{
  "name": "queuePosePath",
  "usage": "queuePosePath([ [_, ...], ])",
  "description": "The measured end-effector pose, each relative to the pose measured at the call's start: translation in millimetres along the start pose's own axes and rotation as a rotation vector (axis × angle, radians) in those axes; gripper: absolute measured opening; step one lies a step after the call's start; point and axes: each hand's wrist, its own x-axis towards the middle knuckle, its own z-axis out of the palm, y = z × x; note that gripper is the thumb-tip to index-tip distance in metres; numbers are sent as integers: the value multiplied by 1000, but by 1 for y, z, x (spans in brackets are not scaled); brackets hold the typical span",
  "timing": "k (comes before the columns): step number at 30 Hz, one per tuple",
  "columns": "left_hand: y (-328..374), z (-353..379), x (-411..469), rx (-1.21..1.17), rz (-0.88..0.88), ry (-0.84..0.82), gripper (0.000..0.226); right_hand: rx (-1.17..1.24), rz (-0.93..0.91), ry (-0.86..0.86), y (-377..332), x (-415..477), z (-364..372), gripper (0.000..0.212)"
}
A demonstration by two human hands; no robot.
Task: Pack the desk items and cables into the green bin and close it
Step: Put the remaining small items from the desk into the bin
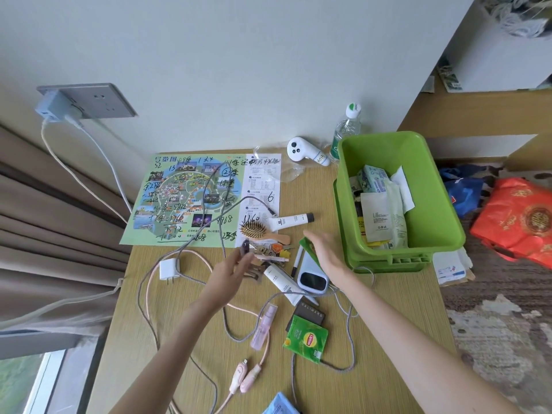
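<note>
1. Green bin [433, 210]: open, upright, packets inside; just right of the right hand [325, 252].
2. Small purple item [245, 247]: blurred, pinched at the left hand [233, 268] fingertips.
3. Wooden hairbrush [254, 229]: bristles up, just beyond that pinch.
4. Grey braided cable [220, 216]: loose loops, left of it.

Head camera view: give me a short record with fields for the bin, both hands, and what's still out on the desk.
green bin: open, no lid on it, packets inside
left hand: fingertips at a small purple item; blurred, grip unclear
right hand: open, fingers straight, near the bin's front left corner
still on desk: hairbrush, power bank, tea sachet, white charger, cables, map
</note>
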Motion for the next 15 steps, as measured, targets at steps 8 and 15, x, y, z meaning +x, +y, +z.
queuePosePath([
  [8, -22, -36, -1, -239, -235, 334, 28, -684, -233, -154, 6, -6, 39, 36],
  [15, -59, -51, -14, -119, -400, 319, 35, -1102, -337, -134, 10, -19, 65, 32],
])
